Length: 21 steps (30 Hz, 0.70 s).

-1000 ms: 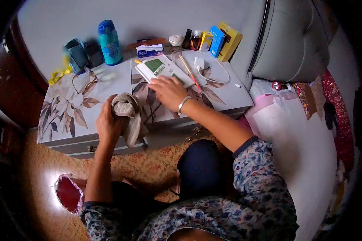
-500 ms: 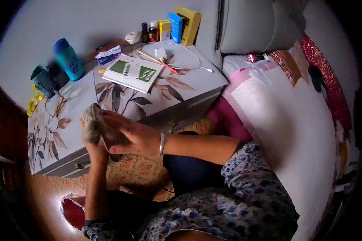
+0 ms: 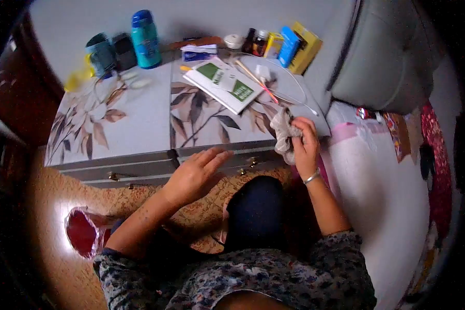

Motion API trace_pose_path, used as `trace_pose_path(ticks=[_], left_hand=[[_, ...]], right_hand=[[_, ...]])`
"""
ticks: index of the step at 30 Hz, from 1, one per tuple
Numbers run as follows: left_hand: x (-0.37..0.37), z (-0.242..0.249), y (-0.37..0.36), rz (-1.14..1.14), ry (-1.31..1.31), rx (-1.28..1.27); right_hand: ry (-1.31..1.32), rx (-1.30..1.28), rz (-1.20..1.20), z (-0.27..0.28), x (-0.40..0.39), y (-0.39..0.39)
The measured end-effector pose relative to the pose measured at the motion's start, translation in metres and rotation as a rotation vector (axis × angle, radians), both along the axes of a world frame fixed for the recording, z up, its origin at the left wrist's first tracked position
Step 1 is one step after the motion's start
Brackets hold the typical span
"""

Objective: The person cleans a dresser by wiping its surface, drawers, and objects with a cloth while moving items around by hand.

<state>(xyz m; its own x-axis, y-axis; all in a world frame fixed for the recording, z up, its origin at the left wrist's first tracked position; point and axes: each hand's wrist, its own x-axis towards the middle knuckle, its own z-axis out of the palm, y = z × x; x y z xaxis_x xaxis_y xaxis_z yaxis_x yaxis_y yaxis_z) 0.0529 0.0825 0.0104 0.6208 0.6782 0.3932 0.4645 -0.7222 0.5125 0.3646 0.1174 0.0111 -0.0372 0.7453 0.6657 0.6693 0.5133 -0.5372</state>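
Observation:
My right hand (image 3: 306, 143) pinches a crumpled beige cloth (image 3: 282, 132) at the front right corner of the leaf-patterned tabletop (image 3: 134, 124). The cloth hangs in loose folds from my fingertips. A bracelet circles the right wrist. In front of the grey drawers (image 3: 150, 170) my left hand (image 3: 194, 174) is raised with its fingers stretched out and nothing in it. The closest thing behind the hands is a white and green notebook (image 3: 225, 85) lying on the tabletop.
A blue-green bottle (image 3: 146, 44), a mug (image 3: 101, 54) and a dark container stand at back left. Small boxes, including a blue box (image 3: 289, 46), line the back right. A white cable and charger (image 3: 263, 73) lie near the notebook. A bed (image 3: 382, 191) is at right, a lined bin (image 3: 82, 232) at lower left.
My hands were together at the left with the cloth between them. Now they are apart, and my right hand has carried the cloth rightward. The camera view has shifted too.

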Motion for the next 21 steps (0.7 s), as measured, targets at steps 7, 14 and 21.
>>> trace_pose_path(ticks=[7,14,21], left_hand=[[-0.040,-0.020,-0.008,0.163,0.042,0.068],[-0.077,-0.015,-0.013,0.336,-0.117,0.151],[-0.123,-0.010,-0.009,0.644,-0.319,0.161]], right_hand=[[-0.400,0.008,0.194,-0.007,-0.085,-0.002],[-0.482,0.041,0.427,0.003,-0.200,0.022],[-0.434,0.007,0.634,0.002,-0.292,0.055]])
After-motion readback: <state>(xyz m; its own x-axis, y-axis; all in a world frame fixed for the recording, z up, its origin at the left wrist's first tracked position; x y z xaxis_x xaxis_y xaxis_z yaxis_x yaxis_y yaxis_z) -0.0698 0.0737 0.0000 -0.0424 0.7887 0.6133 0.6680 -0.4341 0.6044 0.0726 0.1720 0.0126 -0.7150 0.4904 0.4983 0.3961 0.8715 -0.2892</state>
